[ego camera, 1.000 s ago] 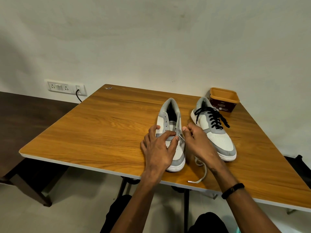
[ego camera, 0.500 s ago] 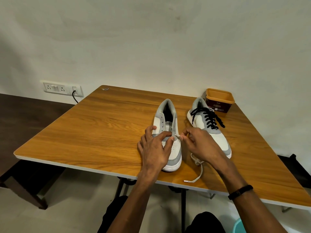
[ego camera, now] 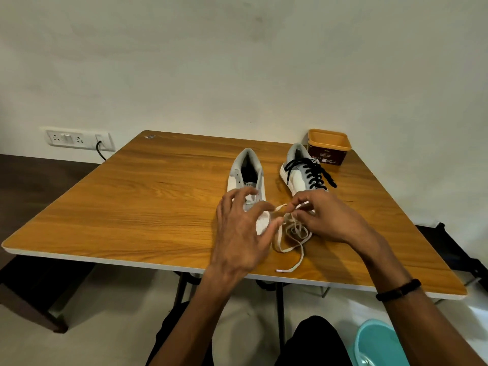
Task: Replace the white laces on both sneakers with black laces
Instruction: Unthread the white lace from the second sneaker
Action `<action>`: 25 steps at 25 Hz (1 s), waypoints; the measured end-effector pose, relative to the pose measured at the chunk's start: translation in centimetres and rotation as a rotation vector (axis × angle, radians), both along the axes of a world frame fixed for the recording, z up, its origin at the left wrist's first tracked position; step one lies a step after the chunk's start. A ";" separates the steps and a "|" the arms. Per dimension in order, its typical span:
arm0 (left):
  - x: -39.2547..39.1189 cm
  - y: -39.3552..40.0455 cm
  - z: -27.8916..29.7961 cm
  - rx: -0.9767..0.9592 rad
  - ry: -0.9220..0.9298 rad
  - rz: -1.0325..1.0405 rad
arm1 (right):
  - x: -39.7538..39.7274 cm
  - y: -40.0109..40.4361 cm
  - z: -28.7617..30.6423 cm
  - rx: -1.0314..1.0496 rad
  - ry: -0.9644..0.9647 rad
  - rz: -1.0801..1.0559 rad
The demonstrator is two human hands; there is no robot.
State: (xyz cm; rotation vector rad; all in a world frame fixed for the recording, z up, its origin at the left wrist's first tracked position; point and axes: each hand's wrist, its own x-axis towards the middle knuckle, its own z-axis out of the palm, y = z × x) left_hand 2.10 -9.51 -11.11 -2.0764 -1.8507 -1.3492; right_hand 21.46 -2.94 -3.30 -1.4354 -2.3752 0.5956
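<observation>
1. My right hand (ego camera: 327,217) pinches the white lace (ego camera: 291,233) near one end between thumb and fingertips; the lace hangs in loose loops onto the wooden surface (ego camera: 132,207), its other tip lying near the front edge.
2. My left hand (ego camera: 243,233) is spread, fingers relaxed and gripping nothing, hovering over the toe of the left sneaker (ego camera: 248,180).
3. The left sneaker stands unlaced, eyelets bare, tongue exposed.
4. The right sneaker (ego camera: 298,175) stands just beside it, threaded with the black lace (ego camera: 314,173); my right hand covers its toe.
5. An orange-rimmed brown tub (ego camera: 330,147) sits at the far right corner, just behind the right sneaker.
6. A black band (ego camera: 398,289) circles my right wrist.
</observation>
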 end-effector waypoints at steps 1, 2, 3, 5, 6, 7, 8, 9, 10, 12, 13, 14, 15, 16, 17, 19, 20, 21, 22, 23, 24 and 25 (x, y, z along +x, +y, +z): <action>0.3 -0.6 0.4 -0.020 0.061 -0.069 | 0.3 -0.4 0.5 0.086 0.017 -0.050; 0.6 -1.1 0.6 -0.055 0.139 -0.129 | 0.5 -0.5 1.0 0.161 0.043 -0.096; 0.9 -1.5 0.7 -0.098 0.228 -0.179 | 0.8 -0.7 1.5 0.194 0.044 -0.111; 1.3 -1.8 0.6 -0.224 0.395 -0.237 | 1.1 -0.9 1.7 0.099 -0.096 -0.049; 1.4 -1.8 0.6 -0.294 0.462 -0.238 | 1.0 -1.0 1.3 0.010 -0.216 -0.002; 1.4 -1.6 0.6 -0.360 0.514 -0.223 | 0.8 -1.1 0.6 -0.068 -0.336 0.041; 1.5 -1.4 0.9 -0.413 0.551 -0.204 | 0.6 -1.2 -0.2 -0.113 -0.414 0.080; 1.4 -1.2 1.1 -0.448 0.576 -0.189 | 0.3 -1.3 -1.2 -0.129 -0.444 0.110; 1.4 -0.9 1.5 -0.472 0.592 -0.181 | 0.2 -1.2 -2.1 -0.129 -0.428 0.128; 1.3 -0.3 2.2 -0.488 0.606 -0.166 | 0.2 -0.5 -3.3 -0.120 -0.343 0.129; 1.1 0.1 2.5 -0.489 0.611 -0.152 | 0.1 -0.1 -3.5 -0.098 -0.319 0.119; 1.0 0.5 2.8 -0.498 0.623 -0.137 | 0.0 0.2 -3.5 -0.062 -0.317 0.113; 0.9 1.0 3.1 -0.510 0.641 -0.127 | 0.0 0.4 -3.5 -0.025 -0.325 0.111; 0.9 1.4 3.3 -0.522 0.661 -0.124 | -0.1 0.4 -3.6 0.006 -0.324 0.114; 1.0 1.7 3.4 -0.527 0.684 -0.130 | -0.1 0.3 -3.9 0.027 -0.309 0.111; 1.5 2.1 3.5 -0.512 0.722 -0.168 | 0.1 -0.3 -4.3 0.064 -0.259 0.091; 1.9 2.1 3.3 -0.502 0.723 -0.195 | 0.5 -0.7 -4.6 0.088 -0.229 0.077; 2.4 2.1 3.1 -0.493 0.702 -0.225 | 0.9 -0.9 -4.7 0.098 -0.199 0.065; 2.8 2.1 2.9 -0.481 0.658 -0.255 | 1.5 -1.1 -4.7 0.093 -0.169 0.060; 3.2 1.9 2.6 -0.464 0.607 -0.281 | 2.2 -1.2 -4.7 0.075 -0.139 0.059; 3.6 1.8 2.4 -0.436 0.564 -0.301 | 3.0 -1.2 -4.5 0.039 -0.105 0.059; 4.0 1.6 2.2 -0.406 0.534 -0.315 | 3.9 -1.4 -4.4 -0.012 -0.067 0.060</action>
